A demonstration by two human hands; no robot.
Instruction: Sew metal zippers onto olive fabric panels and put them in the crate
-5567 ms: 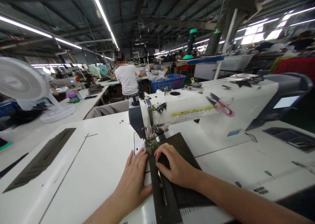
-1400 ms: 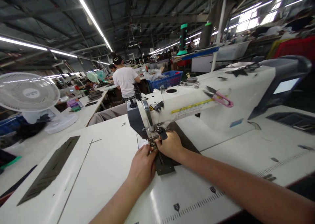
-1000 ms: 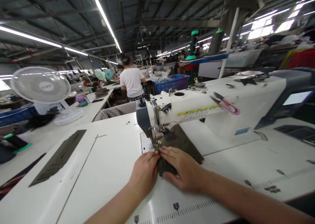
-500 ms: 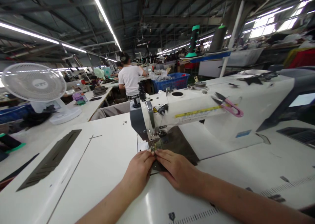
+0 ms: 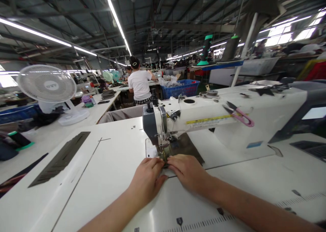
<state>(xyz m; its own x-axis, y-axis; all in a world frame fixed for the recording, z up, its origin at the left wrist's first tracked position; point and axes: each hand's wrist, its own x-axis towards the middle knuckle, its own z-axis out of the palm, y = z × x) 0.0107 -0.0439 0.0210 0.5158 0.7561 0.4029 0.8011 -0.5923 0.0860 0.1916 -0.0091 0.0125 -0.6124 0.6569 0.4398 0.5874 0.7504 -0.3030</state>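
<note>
A white sewing machine (image 5: 203,118) stands on the white table (image 5: 107,177). A dark olive fabric piece with a zipper (image 5: 184,147) lies under the presser foot (image 5: 163,149), mostly behind it. My left hand (image 5: 147,181) lies on the table just left of the needle, its fingers curled and their tips pressing the near end of the fabric. Just right of the foot my right hand (image 5: 189,172) rests with fingers flat on the same end. The two hands nearly touch in front of the needle.
Pink thread snips (image 5: 240,113) lie on the machine arm. A stack of dark fabric strips (image 5: 61,159) sits on the table at left. A white desk fan (image 5: 49,89) stands farther left. A person in a white shirt (image 5: 139,86) works at a far table beside a blue basket (image 5: 179,88).
The zippered fabric has fed away through the machine, so little of it shows in front of the foot. Both hands followed it closer to the needle.
</note>
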